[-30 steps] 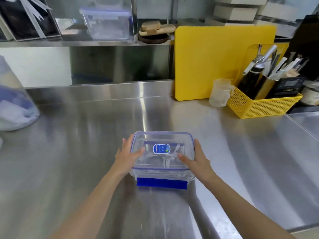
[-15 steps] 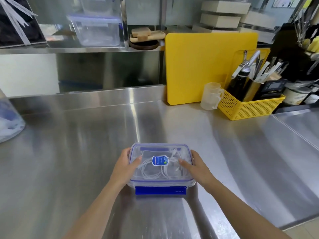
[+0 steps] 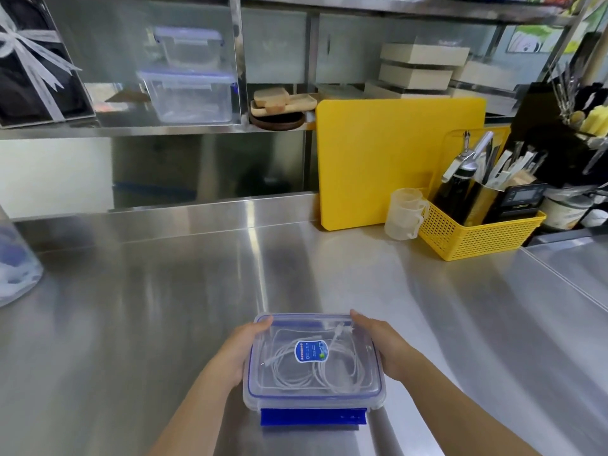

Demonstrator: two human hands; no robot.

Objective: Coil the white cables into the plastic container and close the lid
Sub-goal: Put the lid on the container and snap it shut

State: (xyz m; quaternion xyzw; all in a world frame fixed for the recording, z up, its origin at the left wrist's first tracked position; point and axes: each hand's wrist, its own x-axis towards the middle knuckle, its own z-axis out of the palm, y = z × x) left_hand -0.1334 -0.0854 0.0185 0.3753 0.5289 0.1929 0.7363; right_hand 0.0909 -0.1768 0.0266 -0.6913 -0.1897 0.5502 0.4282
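Basically both hands flank the plastic container (image 3: 314, 394) on the steel counter (image 3: 131, 324): left hand (image 3: 241, 352) and right hand (image 3: 383, 343), fingers together, flat against its sides to steady it. White cables (image 3: 316, 370) coiled inside, lid (image 3: 312, 327) seated; near blue latch (image 3: 312, 417) looks unclipped.

A yellow cutting board (image 3: 394, 159) leans behind measuring cups (image 3: 405, 213) and a yellow basket (image 3: 473, 238).

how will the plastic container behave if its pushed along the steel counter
The plastic container likely slides easily: the steel counter looks smooth and glossy. It is probably light, holding only the thin white cables. Low and wide, it seems unlikely to tip.
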